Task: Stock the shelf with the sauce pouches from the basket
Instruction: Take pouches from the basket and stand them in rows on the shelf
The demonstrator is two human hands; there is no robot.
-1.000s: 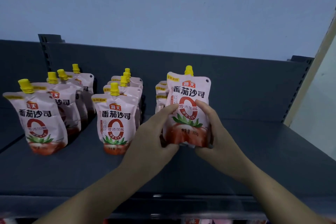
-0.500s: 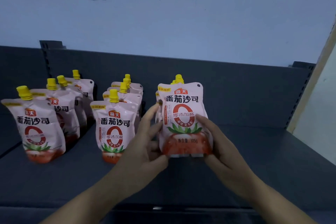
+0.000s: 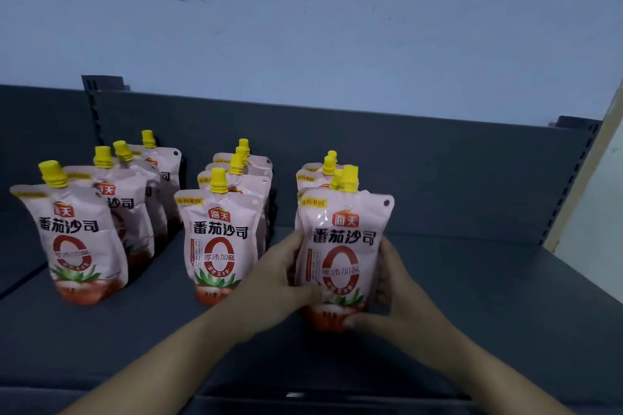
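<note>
A pink tomato sauce pouch (image 3: 344,239) with a yellow cap stands upright at the front of the right row on the dark grey shelf (image 3: 488,296). My left hand (image 3: 273,283) grips its left side, thumb across the lower front. My right hand (image 3: 397,300) holds its right side and bottom edge. Behind it stand several more pouches (image 3: 313,175) of the same row, mostly hidden. The basket is out of view.
Two other rows of the same pouches stand to the left: a middle row (image 3: 219,236) and a left row (image 3: 74,239). The shelf's back panel (image 3: 438,172) rises behind them, and a slotted upright (image 3: 569,185) bounds the right end.
The pouch has come down and a little forward onto the shelf at the front of the right row. Both hands followed it and kept their hold on its sides.
</note>
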